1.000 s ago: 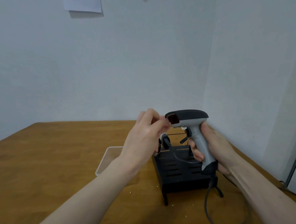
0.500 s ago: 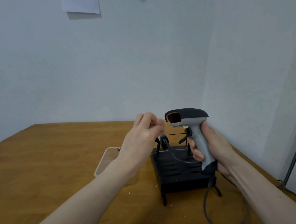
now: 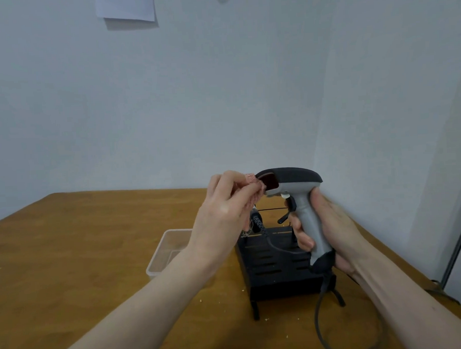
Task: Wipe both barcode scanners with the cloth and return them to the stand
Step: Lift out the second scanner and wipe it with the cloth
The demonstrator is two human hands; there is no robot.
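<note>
My right hand (image 3: 331, 227) grips the grey handle of a barcode scanner (image 3: 294, 187) with a black top, held upright above the black slotted stand (image 3: 277, 268). Its dark red window faces left. My left hand (image 3: 226, 212) pinches a small pinkish cloth (image 3: 254, 182) and presses it against that window. The scanner's dark cable (image 3: 322, 313) hangs down past the stand onto the table. Behind my left hand, part of a second scanner's black coiled cable end (image 3: 257, 222) pokes up from the stand; the rest of it is hidden.
A clear plastic tray (image 3: 169, 247) lies on the wooden table (image 3: 81, 262) left of the stand. White walls meet in a corner close behind and to the right. Small crumbs dot the table near the stand's feet.
My left hand drew back slightly from the scanner's window, then returned, now with the pink cloth showing against the window. My right hand kept the scanner nearly still.
</note>
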